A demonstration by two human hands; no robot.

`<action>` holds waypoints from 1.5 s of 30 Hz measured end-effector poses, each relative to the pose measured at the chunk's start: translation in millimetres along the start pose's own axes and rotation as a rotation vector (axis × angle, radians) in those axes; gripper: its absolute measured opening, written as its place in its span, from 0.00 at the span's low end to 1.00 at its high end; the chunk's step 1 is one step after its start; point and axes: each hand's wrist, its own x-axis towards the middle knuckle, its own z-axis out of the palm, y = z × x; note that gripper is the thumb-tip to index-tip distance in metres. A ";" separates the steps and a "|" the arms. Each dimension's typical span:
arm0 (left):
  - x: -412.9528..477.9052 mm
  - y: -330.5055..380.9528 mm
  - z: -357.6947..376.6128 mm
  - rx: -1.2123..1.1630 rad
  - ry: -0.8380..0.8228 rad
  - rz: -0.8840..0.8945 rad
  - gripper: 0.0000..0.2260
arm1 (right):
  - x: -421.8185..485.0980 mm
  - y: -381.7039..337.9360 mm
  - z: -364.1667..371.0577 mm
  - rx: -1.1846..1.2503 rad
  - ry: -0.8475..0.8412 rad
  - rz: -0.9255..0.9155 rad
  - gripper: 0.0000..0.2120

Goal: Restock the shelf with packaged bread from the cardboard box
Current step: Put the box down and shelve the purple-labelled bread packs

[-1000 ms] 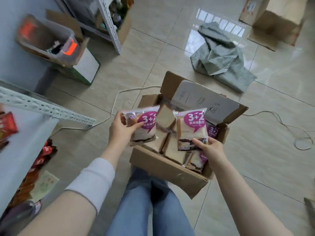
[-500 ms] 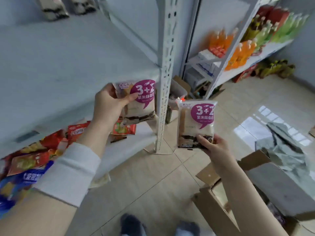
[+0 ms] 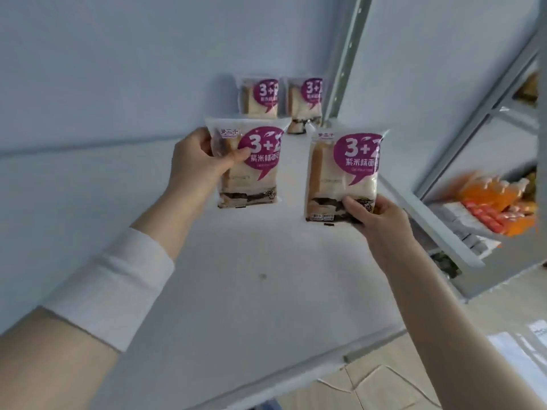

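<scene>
Far on shelf (image 3: 236, 291): stocked packs (image 3: 260, 97), upright.
Left hand (image 3: 198, 164): pinching left pack (image 3: 251, 173), nearer them.
Right hand (image 3: 379, 217): gripping right pack (image 3: 343, 173).

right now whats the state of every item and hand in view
left pack, upright, held over the shelf
right pack, upright, held over the shelf
left hand, grips left pack's upper side
right hand, grips right pack's bottom corner
back left pack, standing at the shelf's back
back right pack, standing beside it, not touching
orange bottles, upright, blurred
</scene>
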 end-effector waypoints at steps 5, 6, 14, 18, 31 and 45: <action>95.2 -23.2 51.4 -0.019 0.081 -0.035 0.16 | 142.3 3.0 21.5 -0.071 -0.016 -0.012 0.06; 113.7 -28.5 61.1 -0.033 0.099 -0.035 0.16 | 167.3 4.6 24.3 -0.084 -0.020 -0.018 0.06; 189.1 -66.0 97.3 -0.003 0.129 0.007 0.15 | 273.9 20.4 39.4 -0.309 -0.048 -0.145 0.11; 191.1 -69.8 101.4 0.141 0.185 0.067 0.19 | 282.1 27.1 44.9 -0.524 0.021 -0.242 0.14; 140.4 -42.5 86.6 0.361 0.169 0.018 0.36 | 198.6 3.4 56.5 -0.934 0.162 -0.243 0.35; -157.6 51.9 72.9 1.216 -0.617 0.498 0.24 | -156.9 -20.6 -40.7 -1.495 0.190 -0.152 0.28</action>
